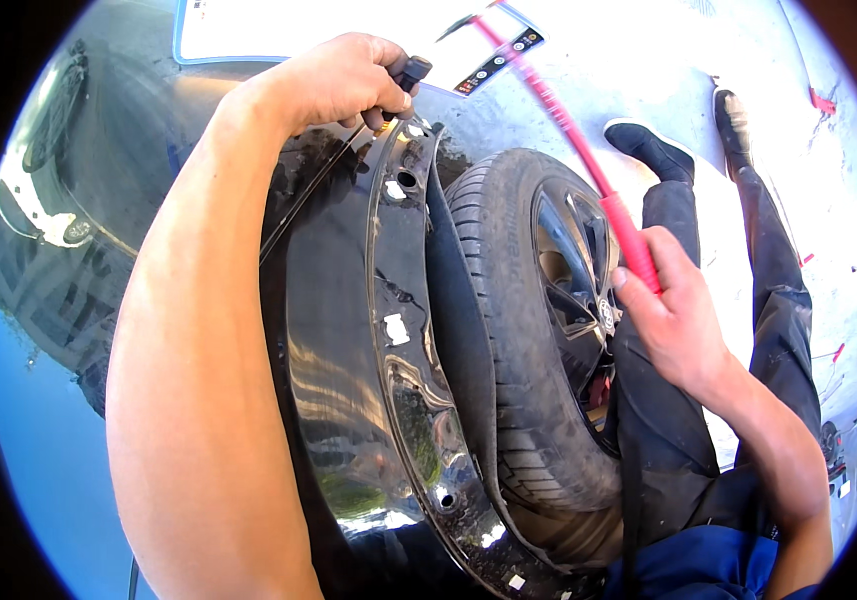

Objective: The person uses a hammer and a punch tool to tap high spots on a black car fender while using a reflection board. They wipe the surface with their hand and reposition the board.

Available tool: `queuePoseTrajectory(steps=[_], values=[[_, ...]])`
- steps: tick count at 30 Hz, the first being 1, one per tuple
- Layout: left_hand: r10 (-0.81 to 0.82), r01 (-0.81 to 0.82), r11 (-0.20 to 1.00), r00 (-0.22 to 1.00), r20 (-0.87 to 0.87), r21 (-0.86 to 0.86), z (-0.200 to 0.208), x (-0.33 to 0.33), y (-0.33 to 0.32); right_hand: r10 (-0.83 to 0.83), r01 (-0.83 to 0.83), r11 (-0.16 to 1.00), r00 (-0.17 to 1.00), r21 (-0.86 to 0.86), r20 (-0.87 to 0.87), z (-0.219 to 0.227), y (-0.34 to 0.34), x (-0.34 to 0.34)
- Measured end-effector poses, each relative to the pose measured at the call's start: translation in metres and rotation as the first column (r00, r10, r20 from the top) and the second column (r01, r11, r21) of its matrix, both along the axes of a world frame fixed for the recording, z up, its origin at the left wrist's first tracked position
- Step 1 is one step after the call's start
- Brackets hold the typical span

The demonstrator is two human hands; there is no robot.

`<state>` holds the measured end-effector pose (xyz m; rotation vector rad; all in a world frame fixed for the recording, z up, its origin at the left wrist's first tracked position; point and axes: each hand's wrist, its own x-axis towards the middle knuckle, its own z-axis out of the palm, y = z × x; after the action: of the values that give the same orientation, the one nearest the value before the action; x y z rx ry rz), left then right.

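Observation:
My left hand (341, 82) reaches over the top of a glossy black car fender (334, 330) and grips a small black tool (411, 72) at the wheel arch edge (401, 180). My right hand (671, 312) is closed around a red flexible hose (589, 165) that runs up and away to the top of the view. Between the two hands sits the car's tyre (504, 330) on a dark alloy rim (574, 270). My legs in dark trousers (779, 310) stretch out to the right of the wheel.
The black car body (89, 200) fills the left side. A white card with a row of small symbols (499, 60) lies on the pale concrete ground (839, 200) above the wheel. Small red bits lie scattered on the ground at right.

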<state>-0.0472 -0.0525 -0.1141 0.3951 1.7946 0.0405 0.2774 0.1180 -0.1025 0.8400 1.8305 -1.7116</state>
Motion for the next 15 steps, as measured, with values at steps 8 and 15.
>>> queuePoseTrajectory(steps=[8,15], values=[[-0.006,0.006,1.0,0.999,-0.048,0.013,-0.002,0.003,0.002,-0.148,0.156,0.986,0.982,-0.054,0.121,-0.002,-0.003,0.007],[-0.01,0.01,1.0,0.998,-0.059,-0.007,0.002,-0.003,0.002,-0.408,0.438,0.88,0.895,-0.184,0.179,0.01,0.009,-0.019]])
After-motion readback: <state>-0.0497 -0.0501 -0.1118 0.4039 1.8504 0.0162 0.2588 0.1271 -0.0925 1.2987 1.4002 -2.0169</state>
